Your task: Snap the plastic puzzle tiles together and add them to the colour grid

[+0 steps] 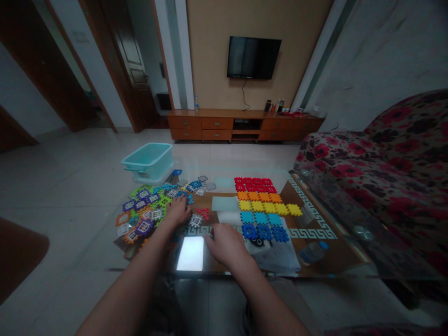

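Note:
My left hand (179, 210) reaches over the loose pile of notched plastic tiles, its fingers stretched over blue tiles (189, 198) at the pile's right side. Whether it grips one is hard to see. My right hand (227, 242) is curled near the front of the glass table, left of the dark blue tiles (264, 232); whatever its fingers may hold is hidden. Right of the hands, tiles lie in colour rows: red (255, 185), orange (259, 197), yellow (269, 207), light blue (260, 218) and dark blue. A red triangular piece (203, 213) and a grey tile (196, 220) lie between the hands.
A turquoise bin (149, 158) stands at the table's far left. Purple tiles (143, 227) and green tiles (161, 203) crowd the left side. A bright white rectangle (191, 253) shows near the front edge. A bottle with a blue cap (313, 253) lies front right. A flowered sofa (353, 154) is beyond.

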